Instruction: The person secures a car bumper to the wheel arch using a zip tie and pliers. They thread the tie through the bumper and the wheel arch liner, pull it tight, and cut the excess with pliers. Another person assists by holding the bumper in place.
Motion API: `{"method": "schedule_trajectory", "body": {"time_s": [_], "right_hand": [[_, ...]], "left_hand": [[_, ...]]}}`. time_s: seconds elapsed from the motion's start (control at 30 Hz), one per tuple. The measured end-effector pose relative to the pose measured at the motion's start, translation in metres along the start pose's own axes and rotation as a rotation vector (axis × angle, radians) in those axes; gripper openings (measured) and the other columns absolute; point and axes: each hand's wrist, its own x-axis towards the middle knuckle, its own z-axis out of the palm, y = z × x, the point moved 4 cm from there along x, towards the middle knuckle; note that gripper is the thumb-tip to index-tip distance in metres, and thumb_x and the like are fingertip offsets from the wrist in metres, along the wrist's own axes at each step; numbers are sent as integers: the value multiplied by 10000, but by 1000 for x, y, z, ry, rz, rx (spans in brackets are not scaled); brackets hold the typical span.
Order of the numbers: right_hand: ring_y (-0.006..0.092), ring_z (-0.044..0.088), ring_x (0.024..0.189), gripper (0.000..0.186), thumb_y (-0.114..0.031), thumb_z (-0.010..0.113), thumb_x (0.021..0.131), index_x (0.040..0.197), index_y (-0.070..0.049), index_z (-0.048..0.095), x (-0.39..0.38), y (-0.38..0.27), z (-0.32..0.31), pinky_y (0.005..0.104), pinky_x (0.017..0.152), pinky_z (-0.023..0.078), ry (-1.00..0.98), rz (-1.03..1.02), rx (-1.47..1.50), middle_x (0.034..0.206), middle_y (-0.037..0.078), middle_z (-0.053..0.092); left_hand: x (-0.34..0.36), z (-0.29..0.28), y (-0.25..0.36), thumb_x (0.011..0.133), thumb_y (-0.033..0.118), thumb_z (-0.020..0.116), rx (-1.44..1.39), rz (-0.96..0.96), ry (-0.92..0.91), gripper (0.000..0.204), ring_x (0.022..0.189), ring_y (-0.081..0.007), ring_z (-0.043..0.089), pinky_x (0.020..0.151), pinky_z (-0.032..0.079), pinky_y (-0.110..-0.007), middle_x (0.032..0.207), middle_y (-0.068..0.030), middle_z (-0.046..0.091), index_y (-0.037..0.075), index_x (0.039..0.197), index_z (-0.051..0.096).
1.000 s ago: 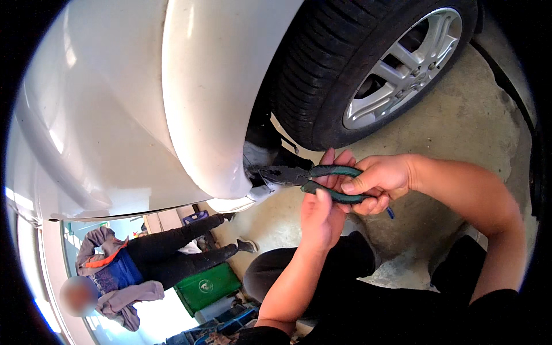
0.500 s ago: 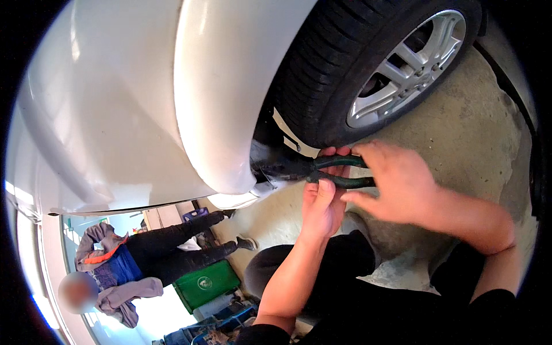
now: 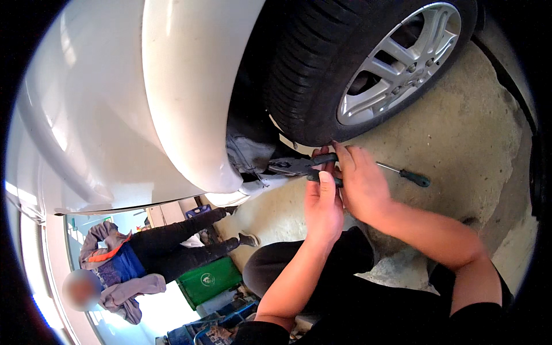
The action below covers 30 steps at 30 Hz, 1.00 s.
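A pair of pliers (image 3: 294,167) with dark green handles points left, its jaws at the dark liner edge (image 3: 248,154) under the white bumper. My left hand (image 3: 324,210) grips the handles from below, thumb up along the lower one. Around the handle ends, my right hand (image 3: 363,181) is closed from the right side, fingers over the upper handle. Whether the jaws bite on anything is too dark to tell. Just above both hands is the tyre (image 3: 310,86) with its silver wheel rim (image 3: 397,72).
A screwdriver (image 3: 411,176) with a dark green handle lies on the concrete floor (image 3: 454,138) right of my hands. The white bumper (image 3: 184,86) fills the upper left. At lower left stand another person (image 3: 129,261), a green bin (image 3: 210,282) and a blue crate (image 3: 218,322).
My right hand has moved left and closed on the pliers' handles, which were spread wider before. The screwdriver on the floor has come into sight. The view has shifted slightly.
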Motion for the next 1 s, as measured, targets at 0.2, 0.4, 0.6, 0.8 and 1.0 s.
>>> {"method": "schedule_trajectory", "body": {"time_s": [0.2, 0.4, 0.6, 0.8, 1.0], "right_hand": [[377, 564, 1145, 566, -162, 657, 876, 1396, -1, 503, -7, -11, 36, 453, 951, 465, 273, 98, 44, 1291, 188, 552], [354, 548, 1211, 567, -224, 648, 896, 1419, -50, 515, -3, -16, 45, 468, 953, 436, 411, 96, -26, 1288, 152, 545], [305, 559, 1217, 562, -272, 660, 890, 1400, -74, 533, 0, -16, 53, 439, 972, 368, 507, 99, -13, 1281, 115, 562], [281, 576, 1181, 534, -266, 674, 867, 1357, -90, 555, 3, -14, 56, 412, 960, 338, 546, 80, -11, 1251, 97, 585], [266, 588, 1135, 494, -243, 681, 854, 1314, -103, 570, 6, -13, 54, 412, 934, 326, 586, 60, -16, 1212, 81, 602]], "left_hand": [[0, -19, 4, 1121, 371, 409, 110, -61, 116, 509, 1402, -271, 474, 1203, 342, -434, 1518, -174, 500, -9, 1453, 472], [8, -27, 11, 1121, 317, 446, 22, 23, 30, 389, 1279, -193, 537, 1120, 415, -373, 1431, -118, 560, 9, 1346, 525], [9, -27, 16, 1114, 311, 474, 80, 46, 45, 349, 1208, -162, 565, 1030, 461, -331, 1351, -88, 599, 31, 1305, 559], [12, -31, 17, 1111, 311, 485, 67, 44, 35, 341, 1142, -145, 579, 954, 474, -295, 1301, -86, 623, 29, 1280, 580], [14, -32, 18, 1107, 315, 493, 49, 45, 8, 347, 1145, -160, 580, 984, 467, -321, 1274, -91, 630, 21, 1262, 593]]}}
